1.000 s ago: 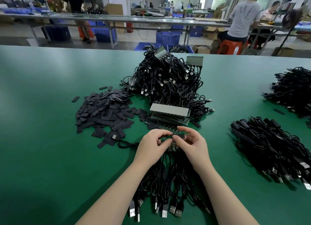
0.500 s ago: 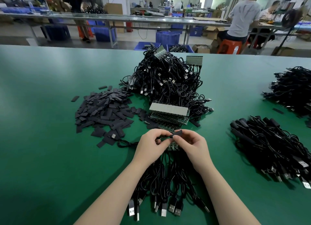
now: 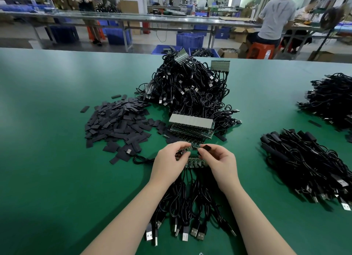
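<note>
The left hand was clamped by thumb and fingertips on a small green circuit board, held just above the desk in front of the stacked board panels. The right hand pinched a black sleeve just beside the board's free end. The two hands stood close together, not touching.

Handling, as judged: the board looked light, thin and stiff, with small parts on its face, so it was best taken by its edges. Bending it where its cable joins seemed the likeliest way to damage it. The sleeve looked soft and flat. It would probably collapse under a hard pinch, so a light grip on its sides should keep the mouth open. The cable bundle under the wrists was limp and prone to tangling and could drag on the board.

Containers: none stood on the desk. Loose sleeves and heaped cables lay bare on it. On the floor beyond the far edge, two blue crates held dark parts, too small to identify, and a cardboard box stood open beside them, its contents unclear.
</note>
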Demonstrator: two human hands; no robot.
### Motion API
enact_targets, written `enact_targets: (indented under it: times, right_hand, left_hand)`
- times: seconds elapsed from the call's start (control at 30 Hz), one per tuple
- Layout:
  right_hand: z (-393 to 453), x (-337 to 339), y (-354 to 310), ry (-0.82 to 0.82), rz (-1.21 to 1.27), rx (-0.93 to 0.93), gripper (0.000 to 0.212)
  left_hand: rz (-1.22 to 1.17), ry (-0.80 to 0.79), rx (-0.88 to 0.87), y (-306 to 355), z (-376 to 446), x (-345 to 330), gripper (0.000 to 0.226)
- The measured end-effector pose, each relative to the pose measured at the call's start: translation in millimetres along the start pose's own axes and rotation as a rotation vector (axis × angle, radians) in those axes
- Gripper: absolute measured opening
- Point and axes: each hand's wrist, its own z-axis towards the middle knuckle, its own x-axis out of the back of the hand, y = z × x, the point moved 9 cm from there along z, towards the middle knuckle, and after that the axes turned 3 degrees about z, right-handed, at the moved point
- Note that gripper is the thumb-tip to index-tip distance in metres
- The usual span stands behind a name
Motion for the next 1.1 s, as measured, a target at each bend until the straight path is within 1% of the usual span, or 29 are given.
enact_targets:
  times: [0.13, 0.23, 0.3, 0.47, 0.63, 0.83, 0.97, 1.1]
  right_hand:
    - [0, 2, 0, 0.012, -0.036, 0.001, 0.020]
    - [-1, 1, -2, 0.016, -0.035, 0.026, 0.029]
    - [-1, -3, -4, -0.008, -0.068, 0.051, 0.029]
    - [-2, -5, -4, -0.036, -0.091, 0.059, 0.030]
    - [-2, -7, 0, -0.056, -0.048, 0.015, 0.022]
    - [-4, -12, -3, -0.156, -0.028, -0.019, 0.028]
    - [-5, -12, -10, -0.135, -0.048, 0.016, 0.030]
    - [-7, -9, -11, -0.092, -0.058, 0.032, 0.027]
  left_hand:
    - [0.032, 0.008, -0.043, 6, -2, 1, 0.027]
    - [0.057, -0.034, -0.081, 10, -2, -3, 0.033]
    - [0.068, -0.059, -0.106, 12, -3, -6, 0.034]
    - [-0.008, -0.092, -0.051, 7, -2, -9, 0.038]
    - [0.004, -0.066, -0.067, 7, -2, -5, 0.030]
    - [-0.100, -0.052, -0.035, 4, -1, -3, 0.028]
    - [-0.148, -0.080, -0.037, 4, -1, -5, 0.026]
    - [-0.169, -0.094, -0.041, 6, -1, -6, 0.021]
